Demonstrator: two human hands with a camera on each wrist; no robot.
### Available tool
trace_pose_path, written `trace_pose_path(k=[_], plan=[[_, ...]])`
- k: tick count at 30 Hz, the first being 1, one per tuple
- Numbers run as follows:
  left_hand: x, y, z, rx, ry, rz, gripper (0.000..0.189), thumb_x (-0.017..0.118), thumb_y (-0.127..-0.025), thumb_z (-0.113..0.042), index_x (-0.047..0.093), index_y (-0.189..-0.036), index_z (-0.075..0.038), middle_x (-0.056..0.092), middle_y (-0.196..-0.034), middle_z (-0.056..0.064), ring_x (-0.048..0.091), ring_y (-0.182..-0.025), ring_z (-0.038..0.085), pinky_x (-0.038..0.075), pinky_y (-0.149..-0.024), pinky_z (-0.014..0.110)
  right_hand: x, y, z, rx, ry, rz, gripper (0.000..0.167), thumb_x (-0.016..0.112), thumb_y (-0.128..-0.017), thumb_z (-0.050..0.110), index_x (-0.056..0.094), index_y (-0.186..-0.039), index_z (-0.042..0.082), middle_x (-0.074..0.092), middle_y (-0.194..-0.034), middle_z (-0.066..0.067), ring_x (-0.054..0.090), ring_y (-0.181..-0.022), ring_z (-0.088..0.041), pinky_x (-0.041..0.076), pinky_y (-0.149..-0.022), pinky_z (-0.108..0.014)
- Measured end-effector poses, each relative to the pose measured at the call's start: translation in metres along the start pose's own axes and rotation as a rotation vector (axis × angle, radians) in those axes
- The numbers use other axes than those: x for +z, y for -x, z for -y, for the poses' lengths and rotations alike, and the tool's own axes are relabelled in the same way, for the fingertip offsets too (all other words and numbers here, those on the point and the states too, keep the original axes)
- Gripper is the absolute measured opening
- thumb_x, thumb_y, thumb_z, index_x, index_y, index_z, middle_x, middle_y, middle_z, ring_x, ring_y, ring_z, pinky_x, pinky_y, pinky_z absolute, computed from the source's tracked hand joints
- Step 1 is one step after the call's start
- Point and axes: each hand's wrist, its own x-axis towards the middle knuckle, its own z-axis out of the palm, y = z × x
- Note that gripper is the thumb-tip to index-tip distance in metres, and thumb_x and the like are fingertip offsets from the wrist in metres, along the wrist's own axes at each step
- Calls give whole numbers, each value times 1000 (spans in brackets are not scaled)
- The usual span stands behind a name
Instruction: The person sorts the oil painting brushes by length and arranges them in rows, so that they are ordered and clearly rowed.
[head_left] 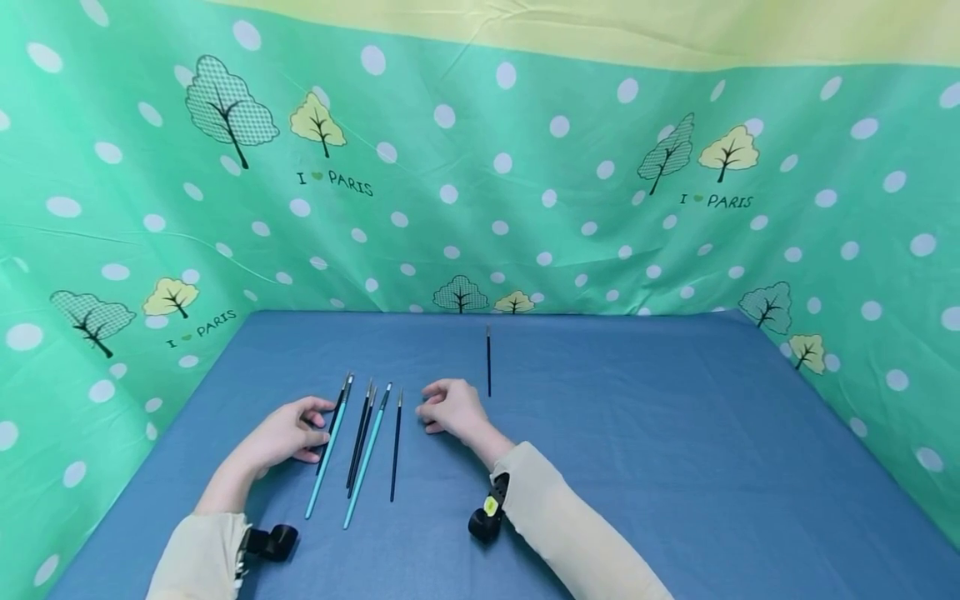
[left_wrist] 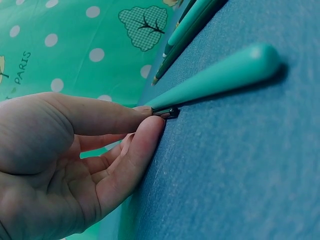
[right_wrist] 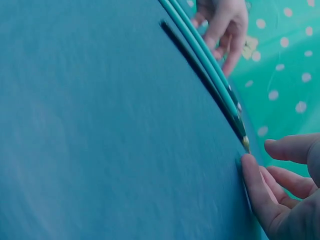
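Note:
At the left of the group, my left hand (head_left: 283,433) pinches a black paintbrush (left_wrist: 168,113) between thumb and fingers, low against the cloth. A turquoise paintbrush (head_left: 318,485) lies right alongside it, touching near the thumb tip in the left wrist view. My right hand (head_left: 454,410) hovers low to the right of the group, thumb apart from the loosely bent fingers and nothing between them. Nearest to it is a thin black paintbrush (head_left: 396,450), whose bristle tip shows close to a fingertip in the right wrist view.
Between the hands lie a second turquoise paintbrush (head_left: 360,483) and two black paintbrushes (head_left: 360,433), roughly parallel. Another black paintbrush (head_left: 489,362) lies alone farther back. Blue cloth (head_left: 675,433) covers the table, and a green dotted curtain (head_left: 540,167) hangs behind and at the sides.

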Motion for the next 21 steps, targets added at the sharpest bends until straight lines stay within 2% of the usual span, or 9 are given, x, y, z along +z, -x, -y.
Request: trace_pose_path(k=[11, 21], plan=[[1, 1, -1, -6, -6, -2, 51, 58, -85, 0, 37, -132, 4, 41, -99, 14, 53, -75, 20, 57, -60, 33, 26, 11, 3, 12, 61, 0, 36, 72, -76, 9, 61, -110, 4, 62, -70, -1, 61, -53, -16, 54, -48, -25], [1, -2, 3, -6, 2, -1, 52, 58, -85, -1, 37, -132, 4, 40, -98, 14, 52, -74, 20, 57, -60, 34, 36, 13, 4, -70, 307, -29, 43, 77, -72, 16, 61, -111, 8, 58, -67, 5, 55, -47, -9, 48, -46, -20]])
